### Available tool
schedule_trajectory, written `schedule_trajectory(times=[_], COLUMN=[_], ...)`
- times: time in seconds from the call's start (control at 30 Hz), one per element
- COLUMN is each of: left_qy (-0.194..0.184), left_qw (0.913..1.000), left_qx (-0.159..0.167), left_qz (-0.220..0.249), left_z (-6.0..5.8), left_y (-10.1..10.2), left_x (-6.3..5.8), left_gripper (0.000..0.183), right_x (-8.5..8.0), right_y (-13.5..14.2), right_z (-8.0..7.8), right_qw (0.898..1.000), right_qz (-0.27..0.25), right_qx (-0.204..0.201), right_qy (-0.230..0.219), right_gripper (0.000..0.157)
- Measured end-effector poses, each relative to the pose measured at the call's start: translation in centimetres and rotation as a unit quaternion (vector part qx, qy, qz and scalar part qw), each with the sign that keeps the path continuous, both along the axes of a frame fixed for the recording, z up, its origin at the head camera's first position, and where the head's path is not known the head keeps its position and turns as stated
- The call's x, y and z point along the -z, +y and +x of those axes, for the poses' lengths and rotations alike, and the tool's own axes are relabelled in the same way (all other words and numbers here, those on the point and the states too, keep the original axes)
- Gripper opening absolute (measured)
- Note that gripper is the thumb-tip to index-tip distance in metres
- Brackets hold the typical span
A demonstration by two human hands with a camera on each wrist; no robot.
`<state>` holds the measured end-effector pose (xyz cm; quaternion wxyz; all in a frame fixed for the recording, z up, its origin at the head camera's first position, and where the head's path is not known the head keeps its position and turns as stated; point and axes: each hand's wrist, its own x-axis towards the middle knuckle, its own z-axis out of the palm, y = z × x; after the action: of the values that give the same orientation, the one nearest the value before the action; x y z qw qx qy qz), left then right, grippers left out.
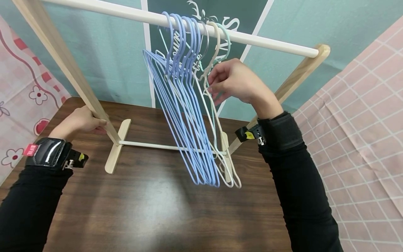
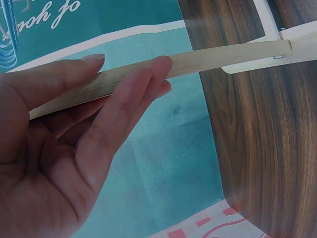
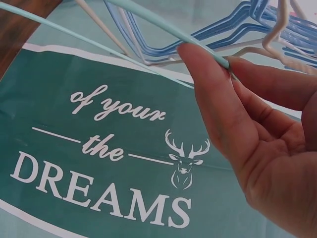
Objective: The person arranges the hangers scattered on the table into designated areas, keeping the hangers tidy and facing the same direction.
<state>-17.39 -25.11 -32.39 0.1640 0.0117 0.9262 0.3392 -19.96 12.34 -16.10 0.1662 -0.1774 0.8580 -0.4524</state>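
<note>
A clothes rack with a white rail (image 1: 267,40) holds a bunch of hangers. My left hand (image 1: 81,120) grips its wooden left post (image 1: 67,59); in the left wrist view the thumb and fingers (image 2: 133,89) lie on either side of the wood. Up at the rail, my right hand (image 1: 240,82) pinches a mint green hanger (image 3: 166,27) between thumb and fingertips, near its upper part. The mint hook (image 1: 228,38) hangs over the rail. Just left of it hang a beige hanger (image 1: 218,42) and several blue hangers (image 1: 206,171), tilted and closely packed.
The rack stands on a dark wooden table (image 1: 151,210), its feet (image 1: 116,154) joined by a thin white bar (image 1: 151,145). Behind hangs a teal cloth (image 1: 119,70) with white lettering. Pink patterned cloths (image 1: 362,140) line both sides. The right post (image 1: 296,75) stands beyond my right wrist.
</note>
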Motion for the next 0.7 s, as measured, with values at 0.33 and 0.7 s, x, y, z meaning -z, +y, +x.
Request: schedule_trajectory(times=[0.33, 0.7], left_qy=[0.011, 0.008], left_qw=[0.9998, 1.0], left_qx=[0.006, -0.003], left_qz=[-0.014, -0.002], left_z=[-0.18, -0.19], left_y=[-0.01, -0.04], left_x=[-0.02, 0.16], left_gripper=[0.036, 0.037], right_x=[-0.07, 0.03], right_y=[0.35, 0.88], right_z=[0.29, 0.51], right_qw=[1.0, 1.0], right_qz=[0.01, -0.012], right_qx=[-0.011, -0.016], right_qy=[0.012, -0.018], right_gripper=[0.007, 0.011])
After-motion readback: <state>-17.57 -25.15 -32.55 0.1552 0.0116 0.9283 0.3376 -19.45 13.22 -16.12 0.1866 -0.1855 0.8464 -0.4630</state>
